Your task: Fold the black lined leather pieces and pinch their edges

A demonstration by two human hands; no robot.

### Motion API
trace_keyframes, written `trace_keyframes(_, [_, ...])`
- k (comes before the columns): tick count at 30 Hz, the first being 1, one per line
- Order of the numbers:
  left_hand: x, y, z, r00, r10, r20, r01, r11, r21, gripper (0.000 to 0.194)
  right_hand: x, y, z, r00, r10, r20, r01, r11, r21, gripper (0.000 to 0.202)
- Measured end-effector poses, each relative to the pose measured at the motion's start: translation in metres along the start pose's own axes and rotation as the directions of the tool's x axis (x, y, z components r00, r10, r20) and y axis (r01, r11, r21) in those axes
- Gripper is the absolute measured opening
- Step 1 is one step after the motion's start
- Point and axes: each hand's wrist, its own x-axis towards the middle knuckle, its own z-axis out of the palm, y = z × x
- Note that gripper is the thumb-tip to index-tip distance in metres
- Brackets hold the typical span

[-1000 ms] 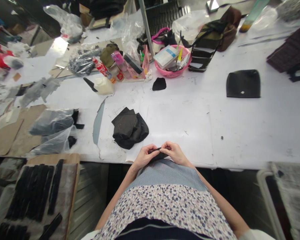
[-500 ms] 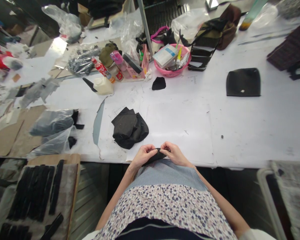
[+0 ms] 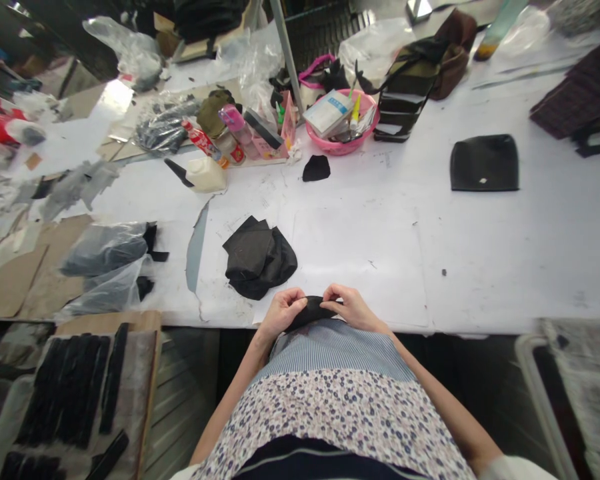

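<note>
At the table's front edge, close to my apron, a piece of black fabric [image 3: 312, 311] is held between both hands. My left hand [image 3: 286, 311] pinches its left part with thumb and fingertips. With a like pinch, my right hand [image 3: 349, 308] grips the right part of its upper edge. The lower portion of the piece hangs against the striped apron and is partly hidden. Just beyond my left hand lies a loose pile of black fabric pieces [image 3: 260, 257]. A small black scrap [image 3: 317, 168] rests farther back on the white table [image 3: 360, 233].
A pink basin [image 3: 340, 141] of small items stands at the back, beside bottles and a pink box. A black flat pouch-like piece [image 3: 485, 163] lies at the right. Plastic-wrapped bundles [image 3: 105, 250] are on the left. Below them, a board [image 3: 153, 347] carries black strips.
My left hand has shifted slightly left along the black fabric, so the hands are a little farther apart and more of the fabric shows between them.
</note>
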Motion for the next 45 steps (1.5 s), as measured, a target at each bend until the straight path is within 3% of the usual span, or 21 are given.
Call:
trace_keyframes(7, [0.0,-0.006,-0.007,1.0,-0.013,0.028,0.012,1.0,0.012,0.025,0.0,0.005,0.002,1.0,0.011,0.011,-0.011,0.998,0.055,0.015])
trace_keyframes(16, [-0.001,-0.001,-0.007,0.998,0.057,0.012,-0.058,0.989,0.138,0.024,0.007,-0.002,0.007,0.989,-0.15,0.002,0.15,0.988,-0.041,0.017])
trace_keyframes(23, [0.0,0.004,-0.004,0.982,0.186,0.022,-0.184,0.933,0.31,0.023,0.01,-0.005,0.011,0.997,-0.016,-0.074,0.016,1.0,-0.011,0.021])
trace_keyframes(34, [0.001,0.004,0.0,0.997,0.051,0.056,-0.058,0.991,0.118,0.028,0.016,-0.005,0.009,0.996,-0.028,-0.08,0.02,0.995,-0.1,0.023])
trace_keyframes(39, [0.002,0.0,-0.014,1.0,0.023,0.01,-0.022,0.999,-0.044,0.027,0.017,0.008,-0.012,0.996,-0.087,0.013,0.088,0.986,-0.144,0.024])
trace_keyframes(45, [0.001,-0.011,-0.022,1.0,-0.014,-0.012,0.013,0.995,-0.104,0.031,0.017,0.021,-0.026,1.0,-0.025,0.005,0.025,0.99,-0.141,0.024])
